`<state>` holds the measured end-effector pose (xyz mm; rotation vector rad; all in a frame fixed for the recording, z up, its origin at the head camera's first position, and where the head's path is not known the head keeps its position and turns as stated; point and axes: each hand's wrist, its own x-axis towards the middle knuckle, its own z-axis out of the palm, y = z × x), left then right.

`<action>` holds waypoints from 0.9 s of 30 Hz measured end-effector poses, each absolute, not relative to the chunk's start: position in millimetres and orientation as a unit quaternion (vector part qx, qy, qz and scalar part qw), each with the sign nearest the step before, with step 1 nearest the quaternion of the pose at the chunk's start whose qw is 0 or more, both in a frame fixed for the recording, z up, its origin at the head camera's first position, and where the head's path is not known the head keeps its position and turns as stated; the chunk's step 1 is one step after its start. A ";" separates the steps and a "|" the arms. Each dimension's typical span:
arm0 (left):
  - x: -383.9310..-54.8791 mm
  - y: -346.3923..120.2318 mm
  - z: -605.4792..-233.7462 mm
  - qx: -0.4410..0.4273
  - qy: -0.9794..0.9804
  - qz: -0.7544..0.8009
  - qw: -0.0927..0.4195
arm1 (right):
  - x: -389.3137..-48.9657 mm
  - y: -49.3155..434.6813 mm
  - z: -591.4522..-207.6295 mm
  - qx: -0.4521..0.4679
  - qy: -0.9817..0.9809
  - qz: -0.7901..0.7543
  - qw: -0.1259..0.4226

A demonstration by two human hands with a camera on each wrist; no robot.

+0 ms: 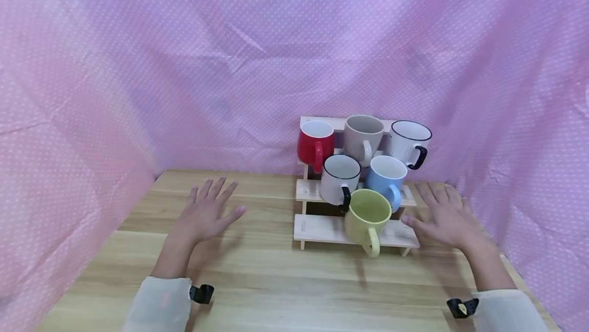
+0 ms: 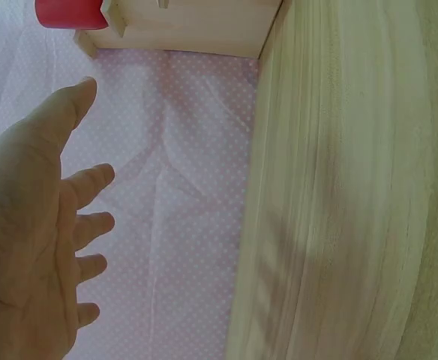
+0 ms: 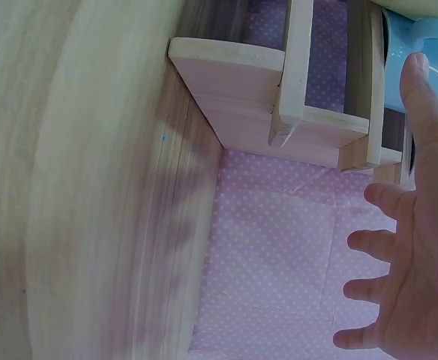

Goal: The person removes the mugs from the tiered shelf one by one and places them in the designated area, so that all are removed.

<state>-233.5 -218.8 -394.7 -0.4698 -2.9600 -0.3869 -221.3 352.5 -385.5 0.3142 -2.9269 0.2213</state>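
My left hand (image 1: 202, 217) is held over the left part of the table, fingers spread and straight, holding nothing. My right hand (image 1: 446, 217), also spread and bare, hovers just right of a three-tier wooden rack (image 1: 317, 227). On the top tier stand a red mug (image 1: 309, 144), a grey mug (image 1: 356, 140) and a white mug (image 1: 399, 142) with a black rim and handle. The middle tier bears another black-rimmed white mug (image 1: 332, 189) and a light blue mug (image 1: 382, 181). A yellow-green mug (image 1: 361, 224) is on the lowest tier, its handle toward me.
The light wooden table (image 1: 257, 291) carries the rack right of centre, near its back edge. Pink polka-dot cloth (image 1: 221, 76) hangs behind and along both sides. Dark wrist cameras (image 1: 201, 294) are strapped at the sleeves.
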 end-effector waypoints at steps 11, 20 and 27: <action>-244.9 -215.9 -393.0 -0.178 -0.969 -0.134 0.106 | -228.0 353.6 -383.7 0.150 -0.970 0.124 0.144; -256.6 -198.4 -379.5 -0.208 -0.958 -0.127 0.148 | -242.2 352.9 -385.5 0.175 -0.949 0.207 0.163; -261.6 -177.8 -364.1 -0.228 -0.952 -0.132 0.156 | -244.8 349.1 -389.4 0.141 -0.940 0.282 0.128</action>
